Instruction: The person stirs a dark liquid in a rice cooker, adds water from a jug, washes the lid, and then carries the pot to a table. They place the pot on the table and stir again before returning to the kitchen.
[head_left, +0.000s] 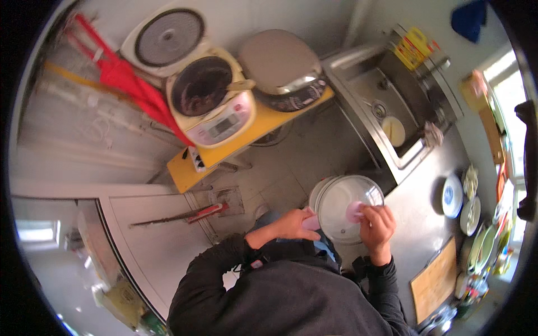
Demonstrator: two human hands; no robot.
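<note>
**A:** ok so where's the pot (pixel 314 196) at?

**B:** Right in front of the person's body, just beside the edge of the steel counter (pixel 412 210). Glass lid (pixel 338 217) is over it, with some of the pot's white side poking out at the left. Can't tell if the lid is seated or lifted a bit.

**A:** and the hands?

**B:** Left hand (pixel 287 225) is closed around the pink handle (pixel 310 222), though the undersides of the fingers are hidden. Right hand (pixel 377 225) has the lid's pink knob (pixel 353 212) pinched, thumb and fingers drawn in close.

**A:** anything else around?

**B:** Rice cooker (pixel 245 111) with its top up on the yellow bench (pixel 291 117), sink (pixel 364 109) past the counter, cutting board (pixel 434 283) and a couple of bowls (pixel 451 196) over on the right.
</note>
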